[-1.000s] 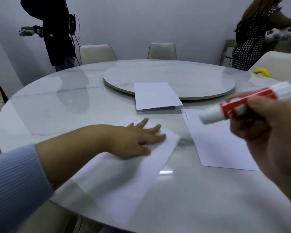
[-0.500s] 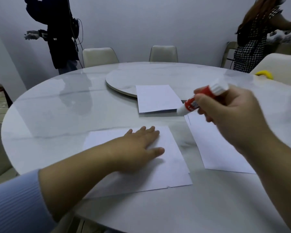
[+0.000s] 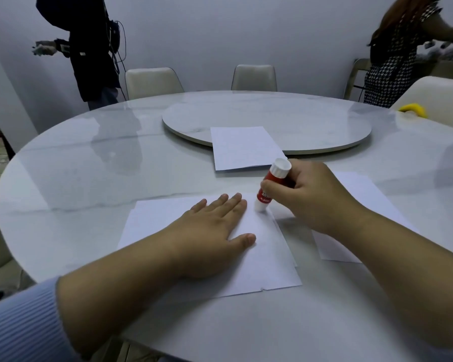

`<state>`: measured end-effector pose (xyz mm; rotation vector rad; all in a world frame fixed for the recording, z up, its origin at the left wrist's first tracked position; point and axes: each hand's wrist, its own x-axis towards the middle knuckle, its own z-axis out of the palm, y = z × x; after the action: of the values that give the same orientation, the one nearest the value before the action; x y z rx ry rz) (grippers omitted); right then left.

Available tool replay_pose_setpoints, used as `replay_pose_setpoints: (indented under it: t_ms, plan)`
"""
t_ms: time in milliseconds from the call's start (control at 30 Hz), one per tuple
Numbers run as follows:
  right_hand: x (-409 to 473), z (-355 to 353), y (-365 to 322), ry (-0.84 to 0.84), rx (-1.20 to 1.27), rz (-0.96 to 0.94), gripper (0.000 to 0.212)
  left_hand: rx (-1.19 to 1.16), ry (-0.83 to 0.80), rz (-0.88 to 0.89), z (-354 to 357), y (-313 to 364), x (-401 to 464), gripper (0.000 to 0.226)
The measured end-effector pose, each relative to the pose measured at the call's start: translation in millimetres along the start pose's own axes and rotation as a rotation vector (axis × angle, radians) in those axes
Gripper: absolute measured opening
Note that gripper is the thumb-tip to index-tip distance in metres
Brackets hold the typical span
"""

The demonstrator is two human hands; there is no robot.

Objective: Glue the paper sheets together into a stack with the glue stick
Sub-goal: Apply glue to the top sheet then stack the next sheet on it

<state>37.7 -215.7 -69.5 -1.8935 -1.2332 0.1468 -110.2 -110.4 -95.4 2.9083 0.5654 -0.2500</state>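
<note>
Left hand lies flat on the sheet; right hand grips a red glue stick, label unreadable.

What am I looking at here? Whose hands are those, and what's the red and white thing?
The camera sits on a person's head and looks down, so you see that person's own two hands. The left hand lies flat on a sheet of paper to keep it in place. The right hand grips a red and white glue stick, its bottom end touching that sheet near the far corner. They work at a round table. Another sheet lies farther back, partly on the round turning plate, and one more lies under the right arm. Two other people stand at the back.
</note>
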Motion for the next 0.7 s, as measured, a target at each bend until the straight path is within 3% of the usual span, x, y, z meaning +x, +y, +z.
replay_pose_setpoints:
  t_ms: [267,333,400,533,600,700]
  plan:
    - [-66.3,-19.4,-19.6,-0.116,-0.051,-0.121,0.035,0.000,-0.009,0.000,0.0,-1.8,0.8,0.067]
    - [-76.4,-20.1,-21.7,-0.135,0.013,-0.124,0.031,0.012,-0.026,-0.002,-0.1,-1.2,2.6,0.067]
    - [-78.4,-24.0,-20.9,-0.056,0.246,-0.082,0.019,0.034,-0.082,0.007,-6.6,-1.0,6.5,0.064]
    - [-69.8,-43.7,-12.8,0.281,0.637,-0.027,0.032,-0.003,-0.269,0.199,-35.5,-4.8,6.6,0.063]
    - [-66.4,-51.1,-12.9,0.347,0.661,-0.022,0.032,-0.094,-0.165,0.197,-34.2,-5.3,6.2,0.063]
    - [-64.9,-53.9,-15.4,0.375,0.606,-0.003,0.033,-0.077,0.097,-0.024,-13.6,-5.9,9.2,0.057]
